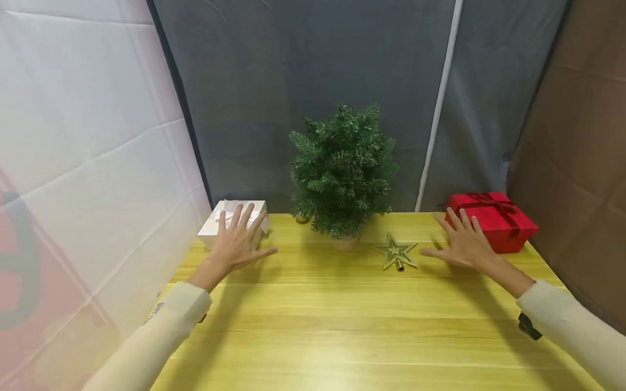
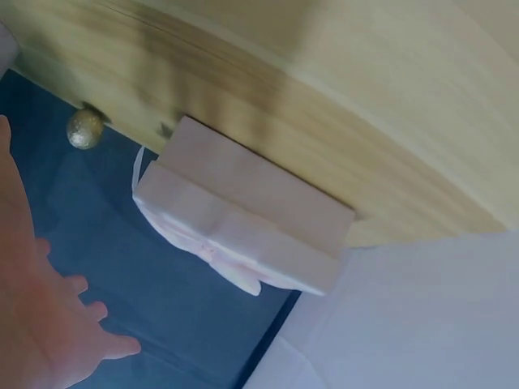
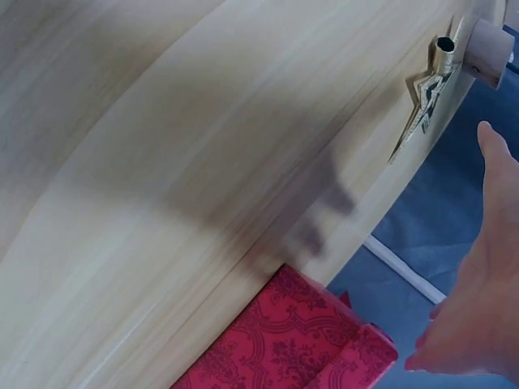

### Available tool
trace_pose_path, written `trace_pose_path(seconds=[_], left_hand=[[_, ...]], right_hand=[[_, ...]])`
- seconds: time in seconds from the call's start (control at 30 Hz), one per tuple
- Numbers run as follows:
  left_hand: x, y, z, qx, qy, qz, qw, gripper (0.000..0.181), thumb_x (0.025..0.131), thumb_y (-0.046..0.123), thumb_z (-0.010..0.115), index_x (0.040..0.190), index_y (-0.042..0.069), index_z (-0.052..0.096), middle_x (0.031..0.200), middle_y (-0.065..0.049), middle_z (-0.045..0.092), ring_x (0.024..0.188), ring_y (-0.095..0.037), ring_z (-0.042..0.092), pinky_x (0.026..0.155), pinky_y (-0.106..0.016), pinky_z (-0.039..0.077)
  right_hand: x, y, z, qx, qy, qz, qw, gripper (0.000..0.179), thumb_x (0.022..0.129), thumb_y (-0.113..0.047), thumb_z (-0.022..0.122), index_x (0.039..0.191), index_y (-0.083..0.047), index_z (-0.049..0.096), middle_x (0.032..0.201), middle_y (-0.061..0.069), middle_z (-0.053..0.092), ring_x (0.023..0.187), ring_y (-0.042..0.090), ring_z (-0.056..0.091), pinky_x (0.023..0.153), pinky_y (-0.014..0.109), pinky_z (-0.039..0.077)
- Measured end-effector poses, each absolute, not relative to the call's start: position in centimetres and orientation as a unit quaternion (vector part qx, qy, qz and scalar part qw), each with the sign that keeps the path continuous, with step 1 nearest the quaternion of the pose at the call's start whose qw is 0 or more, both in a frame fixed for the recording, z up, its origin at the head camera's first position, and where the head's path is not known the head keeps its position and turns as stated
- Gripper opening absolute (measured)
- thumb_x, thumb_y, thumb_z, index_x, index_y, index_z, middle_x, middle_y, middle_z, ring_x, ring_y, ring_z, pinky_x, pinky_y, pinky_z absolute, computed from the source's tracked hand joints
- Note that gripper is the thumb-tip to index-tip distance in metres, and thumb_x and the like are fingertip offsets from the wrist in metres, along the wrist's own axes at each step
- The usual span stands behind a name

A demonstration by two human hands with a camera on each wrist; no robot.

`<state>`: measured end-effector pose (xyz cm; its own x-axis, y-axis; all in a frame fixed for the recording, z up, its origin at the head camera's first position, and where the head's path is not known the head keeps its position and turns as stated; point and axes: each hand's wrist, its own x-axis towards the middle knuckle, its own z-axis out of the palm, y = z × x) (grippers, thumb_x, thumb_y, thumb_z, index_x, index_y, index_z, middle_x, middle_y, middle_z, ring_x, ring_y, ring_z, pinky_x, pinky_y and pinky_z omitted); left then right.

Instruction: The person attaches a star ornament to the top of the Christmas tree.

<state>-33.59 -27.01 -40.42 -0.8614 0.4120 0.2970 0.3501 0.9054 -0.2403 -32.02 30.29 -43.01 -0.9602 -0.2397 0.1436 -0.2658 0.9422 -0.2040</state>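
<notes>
My left hand point(image 1: 236, 244) is held out with fingers spread, overlapping a white gift box point(image 1: 208, 231) with a pale ribbon in the head view. The left wrist view shows that box point(image 2: 243, 182) apart from the fingers. My right hand point(image 1: 464, 244) is likewise spread and holds nothing, beside a red gift box point(image 1: 508, 222) with a dark red ribbon. A gold star tree topper point(image 1: 395, 252) lies flat on the table, left of my right hand. Between the hands, farther back, a small artificial Christmas tree point(image 1: 344, 168) stands upright in a pale pot point(image 1: 345, 243).
A gold ball ornament point(image 2: 85, 129) sits at the table's back edge, left of the tree. The wooden table point(image 1: 323, 336) is bounded by a grey back curtain point(image 1: 244, 108), a white left panel point(image 1: 98, 108) and a brown right panel point(image 1: 582, 163).
</notes>
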Motion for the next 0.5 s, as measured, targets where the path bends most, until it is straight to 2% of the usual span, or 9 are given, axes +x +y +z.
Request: trace_pose_path(seconds=[0.37,0.5], left_hand=[[-33.6,-27.4,-37.9,-0.216,-0.953,0.085,0.192,0.104,0.086,0.082,0.058,0.165,0.019,0.032,0.168,-0.021,0.025,0.154,-0.045,0.022,0.118,-0.075,0.014],[-33.7,-26.9,-36.8,-0.220,-0.951,0.077,0.203,0.101,0.088,0.081,0.058,0.164,0.020,0.033,0.168,-0.019,0.026,0.154,-0.044,0.023,0.119,-0.073,0.018]], right_hand=[[-32.0,28.9,-44.1,0.169,-0.973,0.131,0.089,0.106,0.086,-0.067,0.072,0.162,-0.005,0.033,0.164,0.035,0.020,0.151,0.061,0.009,0.122,0.070,0.006],[-32.1,28.4,-44.8,0.192,-0.967,0.141,0.089,0.102,0.087,-0.059,0.077,0.161,-0.004,0.033,0.163,0.036,0.023,0.149,0.063,0.012,0.121,0.071,0.011]])
